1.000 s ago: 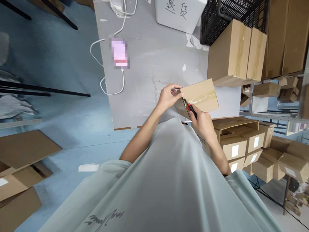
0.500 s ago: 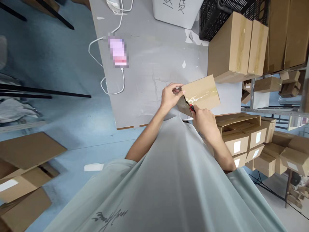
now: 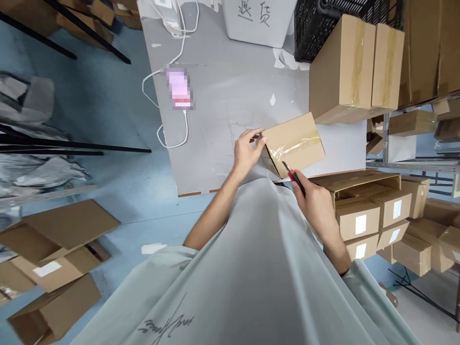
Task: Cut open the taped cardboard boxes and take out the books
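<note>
A small brown cardboard box (image 3: 293,139) lies tilted at the near edge of the grey table, clear tape running along its top. My left hand (image 3: 247,149) grips the box's left corner, thumb on the top edge and fingers on the far side. In my right hand (image 3: 316,201) is a utility knife (image 3: 296,182) with a red and black handle, its blade out and pointing up-left. The blade tip is over the near edge of the box; whether it touches the cardboard I cannot tell. A dark slit shows along the box's left edge.
On the grey table (image 3: 208,120) a phone with a blurred screen (image 3: 178,88) is plugged into a white cable. Toward the back are a light grey bin (image 3: 257,24), a black crate (image 3: 305,33) and taped cartons (image 3: 341,72). More boxes (image 3: 357,218) stand right; open cartons (image 3: 68,230) lie left.
My right hand has drawn the knife back from the box's left edge, toward my body and slightly right. My left hand keeps its hold on the corner. The view has shifted a little.
</note>
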`<action>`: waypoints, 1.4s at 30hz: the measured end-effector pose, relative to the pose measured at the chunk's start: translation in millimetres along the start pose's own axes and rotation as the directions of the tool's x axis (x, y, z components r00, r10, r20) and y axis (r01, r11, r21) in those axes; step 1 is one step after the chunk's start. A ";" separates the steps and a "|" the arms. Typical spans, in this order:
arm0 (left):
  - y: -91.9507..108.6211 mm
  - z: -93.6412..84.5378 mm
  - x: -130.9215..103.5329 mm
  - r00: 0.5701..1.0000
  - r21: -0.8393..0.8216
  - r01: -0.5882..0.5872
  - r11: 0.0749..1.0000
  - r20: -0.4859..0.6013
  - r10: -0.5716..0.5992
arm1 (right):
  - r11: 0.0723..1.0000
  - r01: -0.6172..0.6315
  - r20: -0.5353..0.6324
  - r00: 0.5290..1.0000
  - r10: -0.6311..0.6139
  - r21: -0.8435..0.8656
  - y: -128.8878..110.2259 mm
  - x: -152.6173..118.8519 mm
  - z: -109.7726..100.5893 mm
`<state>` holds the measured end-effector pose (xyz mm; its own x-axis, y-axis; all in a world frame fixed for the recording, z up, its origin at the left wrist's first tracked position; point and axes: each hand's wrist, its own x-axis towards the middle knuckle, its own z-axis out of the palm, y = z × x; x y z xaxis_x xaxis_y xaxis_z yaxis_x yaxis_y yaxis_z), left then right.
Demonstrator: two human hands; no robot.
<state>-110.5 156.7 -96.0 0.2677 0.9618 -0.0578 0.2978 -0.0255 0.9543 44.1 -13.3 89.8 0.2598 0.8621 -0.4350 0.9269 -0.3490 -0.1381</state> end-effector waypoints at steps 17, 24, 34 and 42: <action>81.4 122.0 13.5 0.991 0.393 -0.122 0.911 0.093 0.092 | 0.746 -0.145 0.001 0.982 0.191 0.650 151.0 107.8 50.5; 83.2 111.8 10.5 0.987 0.438 -0.122 0.891 0.151 0.061 | 0.825 0.076 -0.199 0.979 0.045 0.560 144.2 103.9 28.3; 80.9 115.4 12.6 0.991 0.417 -0.093 0.904 0.125 0.044 | 0.866 0.095 -0.135 0.990 -0.032 0.490 132.6 116.6 19.9; 72.8 116.0 10.1 0.982 0.541 -0.170 0.824 0.167 0.093 | 0.981 -0.077 0.111 0.992 0.058 0.176 97.7 117.9 -17.4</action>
<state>20.1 132.9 -61.2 0.4436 0.8961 -0.0168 0.6954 -0.3323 0.6372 170.0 60.6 40.5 0.2815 0.7941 -0.5387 0.8419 -0.4738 -0.2584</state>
